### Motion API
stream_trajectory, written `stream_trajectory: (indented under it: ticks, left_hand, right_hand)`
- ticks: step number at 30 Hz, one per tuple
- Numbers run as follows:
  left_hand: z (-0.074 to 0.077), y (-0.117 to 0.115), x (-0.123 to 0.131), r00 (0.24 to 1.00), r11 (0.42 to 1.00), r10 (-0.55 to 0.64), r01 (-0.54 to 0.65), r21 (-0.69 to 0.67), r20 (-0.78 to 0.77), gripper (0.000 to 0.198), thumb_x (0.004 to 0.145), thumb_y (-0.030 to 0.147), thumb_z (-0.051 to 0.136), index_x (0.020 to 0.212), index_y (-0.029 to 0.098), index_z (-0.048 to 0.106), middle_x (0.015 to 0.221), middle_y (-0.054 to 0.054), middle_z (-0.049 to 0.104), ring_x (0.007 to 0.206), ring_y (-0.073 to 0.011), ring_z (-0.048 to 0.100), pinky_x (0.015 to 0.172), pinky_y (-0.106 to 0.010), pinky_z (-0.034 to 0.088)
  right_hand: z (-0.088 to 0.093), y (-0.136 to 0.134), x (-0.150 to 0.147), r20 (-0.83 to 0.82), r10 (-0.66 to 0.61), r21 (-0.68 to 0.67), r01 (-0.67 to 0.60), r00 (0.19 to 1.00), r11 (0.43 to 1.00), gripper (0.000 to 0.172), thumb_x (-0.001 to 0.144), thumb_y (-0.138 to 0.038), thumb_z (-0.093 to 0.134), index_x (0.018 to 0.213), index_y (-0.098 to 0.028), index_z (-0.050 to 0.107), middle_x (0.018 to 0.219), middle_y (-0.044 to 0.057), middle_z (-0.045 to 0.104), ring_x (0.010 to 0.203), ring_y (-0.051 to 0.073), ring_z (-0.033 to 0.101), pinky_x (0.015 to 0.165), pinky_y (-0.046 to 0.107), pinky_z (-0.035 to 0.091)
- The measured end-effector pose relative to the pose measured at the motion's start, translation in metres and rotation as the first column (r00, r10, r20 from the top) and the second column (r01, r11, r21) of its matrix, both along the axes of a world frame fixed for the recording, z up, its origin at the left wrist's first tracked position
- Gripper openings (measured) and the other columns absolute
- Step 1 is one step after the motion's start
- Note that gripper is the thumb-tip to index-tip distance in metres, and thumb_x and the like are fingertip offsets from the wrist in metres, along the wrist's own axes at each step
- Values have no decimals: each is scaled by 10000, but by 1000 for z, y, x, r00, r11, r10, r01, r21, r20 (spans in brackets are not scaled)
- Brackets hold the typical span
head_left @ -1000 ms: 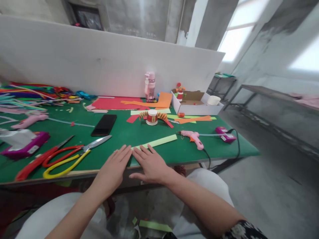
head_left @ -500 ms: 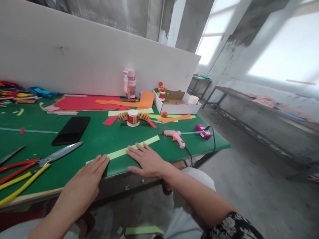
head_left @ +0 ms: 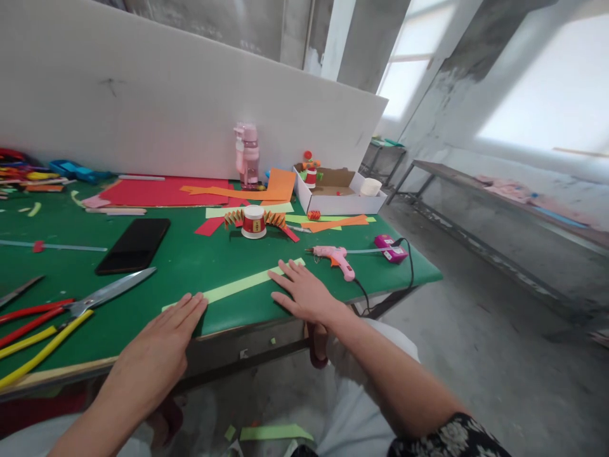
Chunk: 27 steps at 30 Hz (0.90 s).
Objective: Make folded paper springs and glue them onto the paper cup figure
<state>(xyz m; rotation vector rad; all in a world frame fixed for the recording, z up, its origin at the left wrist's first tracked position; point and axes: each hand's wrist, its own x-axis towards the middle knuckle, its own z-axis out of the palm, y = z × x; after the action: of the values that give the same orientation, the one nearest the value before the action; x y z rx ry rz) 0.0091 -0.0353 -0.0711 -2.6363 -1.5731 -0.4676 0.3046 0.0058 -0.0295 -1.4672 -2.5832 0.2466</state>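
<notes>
A light green paper strip [head_left: 240,287] lies flat along the front of the green table. On its left end rests my left hand [head_left: 162,336], fingers stretched out and hiding that end. My right hand [head_left: 304,292] lies with spread fingers on the strip near its right end. Just right of that hand is a pink glue gun [head_left: 337,258] lying on its side. Behind the strip stands a red and white paper cup [head_left: 254,222] with folded orange paper arms on both sides.
Left are a black phone [head_left: 134,245], red-handled scissors [head_left: 109,295] and yellow-handled ones [head_left: 52,355]. At the back stand a pink bottle [head_left: 248,158] and an open white box [head_left: 340,203] holding a small figure. Orange paper [head_left: 280,186] and red sheets [head_left: 166,192] lie nearby.
My right hand has slid to the right along the green strip, from its middle to near its right end. My left hand stays on the left end.
</notes>
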Motion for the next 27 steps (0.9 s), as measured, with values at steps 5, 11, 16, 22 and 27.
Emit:
stream_trajectory:
  ticks: [5,11,16,22,27]
  left_hand:
    - [-3,1,-8,998,1000,13,-13,-3,67,748,579,85,416,1299,168,600,1389,-79,582,1315,-284,507,1101,-455,429]
    - [-6,4,-35,992,998,30,-23,-58,125,643,650,121,397,1231,234,650,1334,-22,629,1294,-240,533,1103,-404,430]
    - [6,0,-26,997,999,42,-40,-28,60,626,683,93,362,1235,155,650,1342,-71,621,1288,-220,538,1095,-373,437]
    - [13,-3,-17,999,999,39,-39,-10,11,620,693,58,354,1239,114,644,1336,-99,622,1280,-235,546,1084,-407,454]
    - [11,-2,-22,1000,1000,26,-26,11,8,603,702,70,368,1233,113,649,1332,-105,627,1277,-243,548,1083,-397,455]
  right_hand:
    - [4,-10,4,31,-74,-8,74,997,997,571,983,-514,389,1447,-188,454,1545,151,357,1442,317,307,1185,491,235]
    - [6,-31,-5,4,-78,-3,78,997,997,553,987,-526,360,1431,-218,479,1533,125,387,1424,306,346,1188,508,210]
    - [14,-29,-5,15,-226,27,226,974,974,646,970,-567,360,1378,-98,534,1480,199,439,1416,365,342,1183,574,166]
    - [9,-36,-63,-13,272,217,-263,962,940,747,945,-622,373,1489,-112,347,1570,94,321,1483,278,197,1232,467,121]
    - [-2,-38,-96,-8,299,121,-296,954,948,830,918,-681,361,1474,-65,345,1548,149,352,1438,306,308,1206,464,209]
